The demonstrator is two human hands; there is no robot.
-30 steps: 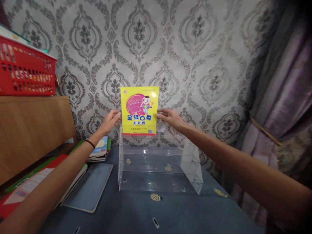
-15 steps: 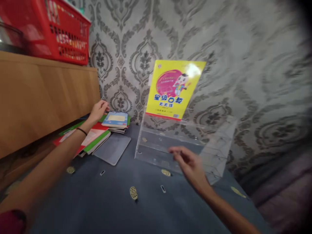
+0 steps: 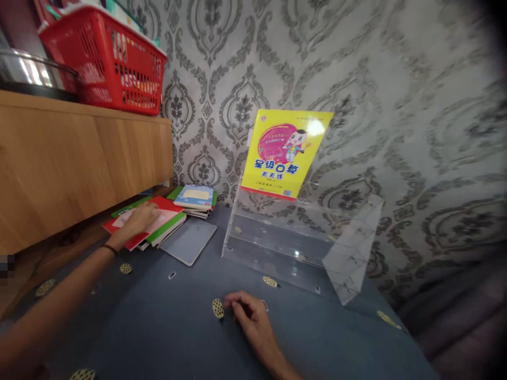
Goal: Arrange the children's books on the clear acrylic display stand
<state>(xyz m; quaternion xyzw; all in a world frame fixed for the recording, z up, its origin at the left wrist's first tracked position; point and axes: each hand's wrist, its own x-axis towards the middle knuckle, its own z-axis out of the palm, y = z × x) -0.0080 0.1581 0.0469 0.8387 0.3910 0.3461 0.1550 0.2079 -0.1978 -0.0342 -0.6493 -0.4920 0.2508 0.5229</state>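
Observation:
My left hand (image 3: 141, 217) is over a stack of books at the left, its fingers lying across a pink-and-red book (image 3: 168, 205) on top; the hand is slightly blurred and its fingertips are hard to make out. My right hand (image 3: 251, 316) is low over the dark blue tablecloth (image 3: 178, 327), empty, with loosely bent fingers and the thumb apart. A clear acrylic tiered stand (image 3: 273, 248) stands beyond it, with a yellow workbook (image 3: 285, 179) leaning upright in its back tier. A blue-covered booklet (image 3: 194, 195) tops a second pile, and a grey-covered notebook (image 3: 189, 240) lies flat in front.
A wooden cabinet (image 3: 87, 169) overhangs the left side of the table. On it are a filled red plastic basket (image 3: 130, 74) and a steel pan (image 3: 35, 74). Patterned wallpaper (image 3: 222, 105) rises behind the table, and dark fabric (image 3: 463, 316) hangs at the right.
My left hand has come back from near the blue-covered booklet onto the pink-and-red book. My right hand has drawn down and left, away from the stand. The view has shifted slightly.

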